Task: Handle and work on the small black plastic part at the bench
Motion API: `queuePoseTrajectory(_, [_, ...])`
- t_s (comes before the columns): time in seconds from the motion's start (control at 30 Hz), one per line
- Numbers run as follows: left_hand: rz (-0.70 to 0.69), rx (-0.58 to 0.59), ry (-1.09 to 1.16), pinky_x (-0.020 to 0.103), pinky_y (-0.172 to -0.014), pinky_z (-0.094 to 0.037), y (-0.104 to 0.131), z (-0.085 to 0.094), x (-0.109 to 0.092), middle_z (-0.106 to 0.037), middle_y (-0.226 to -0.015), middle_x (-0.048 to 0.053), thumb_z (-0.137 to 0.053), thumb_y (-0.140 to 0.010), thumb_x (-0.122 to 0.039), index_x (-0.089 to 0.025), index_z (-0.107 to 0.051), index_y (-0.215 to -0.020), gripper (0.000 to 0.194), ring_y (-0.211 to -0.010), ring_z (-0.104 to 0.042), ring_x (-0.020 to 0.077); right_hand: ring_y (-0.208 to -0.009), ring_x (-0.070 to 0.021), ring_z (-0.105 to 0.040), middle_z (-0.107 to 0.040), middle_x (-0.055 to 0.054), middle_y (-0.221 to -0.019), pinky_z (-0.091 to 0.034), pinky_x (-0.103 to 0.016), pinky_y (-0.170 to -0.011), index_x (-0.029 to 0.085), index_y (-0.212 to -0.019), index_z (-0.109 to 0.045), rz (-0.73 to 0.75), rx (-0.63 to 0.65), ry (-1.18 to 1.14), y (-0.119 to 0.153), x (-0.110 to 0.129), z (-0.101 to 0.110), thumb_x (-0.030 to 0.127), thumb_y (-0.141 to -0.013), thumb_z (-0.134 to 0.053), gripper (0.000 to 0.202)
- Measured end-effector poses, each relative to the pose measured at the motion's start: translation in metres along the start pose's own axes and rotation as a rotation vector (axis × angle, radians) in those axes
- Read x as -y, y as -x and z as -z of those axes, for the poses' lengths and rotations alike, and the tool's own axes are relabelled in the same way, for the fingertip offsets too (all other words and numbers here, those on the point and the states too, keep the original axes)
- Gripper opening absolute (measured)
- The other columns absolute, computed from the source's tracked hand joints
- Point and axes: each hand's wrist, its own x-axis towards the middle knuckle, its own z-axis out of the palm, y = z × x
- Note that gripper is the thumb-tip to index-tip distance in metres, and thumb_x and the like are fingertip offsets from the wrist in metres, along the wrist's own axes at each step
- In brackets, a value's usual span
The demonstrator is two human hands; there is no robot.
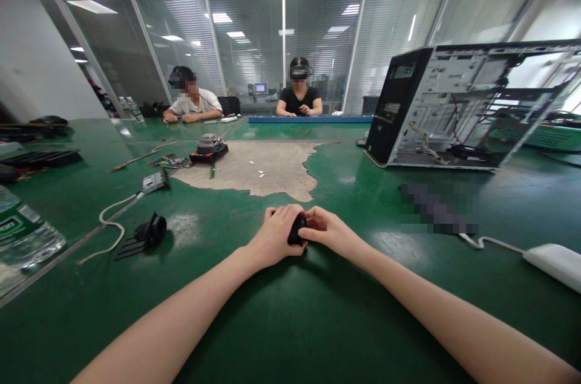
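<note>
In the middle of the green table (pixel 290 323), a small black object (pixel 297 230) is held between my two hands, low over the surface. Much of it is covered, and its kind cannot be made out. My left hand (pixel 276 233) is closed around it from the left with the fingers over its top. From the right, my right hand (pixel 324 227) grips its side between thumb and fingers. To the left of my hands lies a black plastic piece with a round part and slats (pixel 147 233).
An open computer case (pixel 426 112) stands at the right. A white power strip (pixel 554 263) and a blurred dark item (pixel 436 208) lie before it. At left are a water bottle (pixel 27 227), a cable (pixel 111 221) and a metal part (pixel 155 181). Two people sit across the table.
</note>
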Motion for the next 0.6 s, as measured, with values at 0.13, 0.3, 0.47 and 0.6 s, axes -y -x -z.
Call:
queuePoseTrajectory(0.13, [0.003, -0.005, -0.005, 0.034, -0.080, -0.027, 0.001, -0.001, 0.000, -0.052, -0.101, 0.003, -0.060, -0.061, -0.026, -0.022, -0.038, -0.102, 0.047, -0.093, -0.047, 0.0215, -0.073, -0.0144, -0.059, -0.060, 0.000, -0.076, -0.046, -0.031, -0.070, 0.018, -0.083, -0.046, 0.035, 0.027, 0.033, -0.001, -0.002, -0.011, 0.029, -0.067, -0.062, 0.026])
queuePoseTrajectory(0.3, [-0.021, 0.017, -0.020, 0.034, -0.081, -0.027, 0.001, 0.000, 0.003, -0.052, -0.102, 0.003, -0.060, -0.059, -0.023, -0.022, -0.037, -0.104, 0.050, -0.094, -0.047, 0.0219, -0.081, -0.0143, -0.058, -0.058, -0.001, -0.091, -0.047, -0.029, -0.072, 0.020, -0.085, -0.045, 0.127, -0.005, 0.101, 0.010, 0.002, -0.014, 0.027, -0.068, -0.061, 0.025])
queuePoseTrajectory(0.47, [-0.035, 0.012, -0.023, 0.034, -0.081, -0.027, 0.001, 0.001, 0.003, -0.052, -0.104, 0.003, -0.060, -0.059, -0.023, -0.022, -0.036, -0.106, 0.053, -0.095, -0.047, 0.0218, -0.074, -0.0124, -0.057, -0.055, 0.000, -0.084, -0.047, -0.028, -0.069, 0.021, -0.087, -0.045, 0.156, -0.041, 0.142, 0.012, 0.001, -0.018, 0.031, -0.076, -0.052, 0.016])
queuePoseTrajectory(0.6, [-0.026, 0.006, -0.021, 0.034, -0.082, -0.028, 0.000, 0.001, 0.003, -0.052, -0.104, 0.003, -0.061, -0.061, -0.026, -0.022, -0.036, -0.107, 0.053, -0.096, -0.047, 0.0222, -0.075, -0.0129, -0.056, -0.056, 0.000, -0.079, -0.047, -0.028, -0.069, 0.021, -0.085, -0.044, 0.142, -0.093, 0.107, 0.006, -0.006, -0.020, 0.034, -0.079, -0.047, 0.014])
